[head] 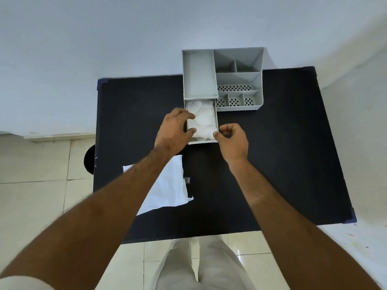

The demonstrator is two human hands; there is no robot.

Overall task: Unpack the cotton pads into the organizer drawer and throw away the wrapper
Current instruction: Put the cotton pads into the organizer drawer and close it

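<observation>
- Grey plastic desk organizer (238, 80) with open top compartments and perforated front trays, standing at the far edge of the black rectangular tabletop (282, 164); its small grey pull-out drawer (202, 141) is drawn out toward the person.
- White round cotton pads (204, 119) lie loosely heaped inside the drawer, filling it nearly to the rim.
- Left hand (176, 128): curled over the drawer's left wall, fingers (189, 117) resting on the pads, thumb at the near left corner; it steadies the drawer rather than clasping any pad.
- Right hand (232, 139): loosely curled, fingertips (217, 135) touching the drawer's near right corner; whether it pinches anything cannot be told.
- Emptied white crinkled plastic wrapper (169, 185) lies flat on the near left of the tabletop, partly under the left forearm, well apart from the drawer and not yet discarded.
- Risk, as judged: pads standing above the rim could catch on the organizer's upper shelf and bunch or spill if the drawer is pushed in without pressing them down.
- Risk, as judged: an uneven push from one corner could skew the drawer or slide the light organizer backward toward the tabletop edge.
- Risk, as judged: the forearm could sweep the wrapper off the tabletop.
- Setting: pale blue-white wall behind; cream floor tiles (41, 195) below; a dark round object (90, 160), possibly a bin, shows beside the tabletop's left edge.
</observation>
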